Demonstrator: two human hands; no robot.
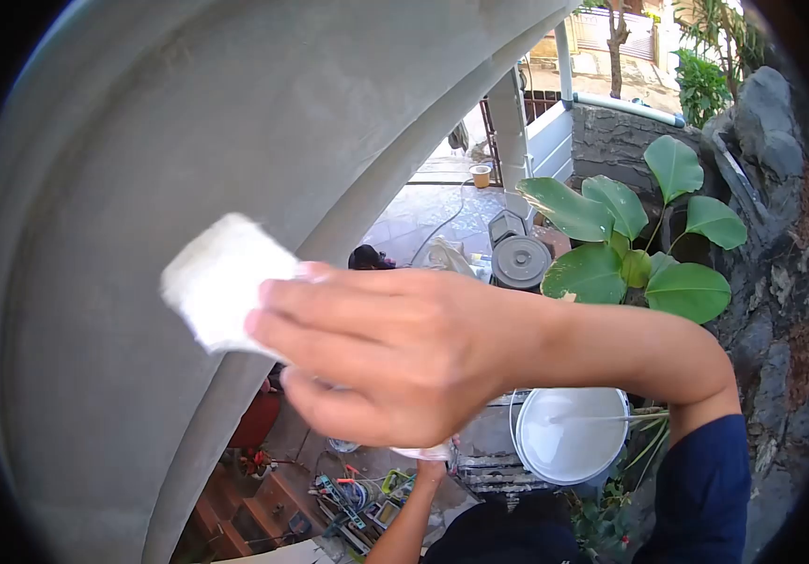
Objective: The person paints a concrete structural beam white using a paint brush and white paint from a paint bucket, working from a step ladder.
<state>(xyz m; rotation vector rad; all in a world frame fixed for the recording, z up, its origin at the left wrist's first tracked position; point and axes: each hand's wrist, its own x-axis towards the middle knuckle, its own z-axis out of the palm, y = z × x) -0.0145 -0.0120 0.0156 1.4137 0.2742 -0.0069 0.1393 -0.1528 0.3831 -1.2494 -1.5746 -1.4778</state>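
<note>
My right hand [376, 348] reaches across the middle of the view, its fingers closed on a flat white pad [221, 282] with slightly blurred, uneven edges. The pad overlaps the smooth grey curved wall [160, 141] in this view, near its lower edge. Below, my left forearm [404, 522] rises from the bottom. Most of my left hand [437, 451] is hidden behind the right one, with a pale edge of something beside it.
A white bucket [574, 434] stands below my right forearm. Tools [357, 503] lie in a pile on the ground beside brown steps [254, 508]. A large-leaved plant [588, 273] and a rough grey rock wall [780, 376] are on the right. A round grey lid [520, 261] sits farther back.
</note>
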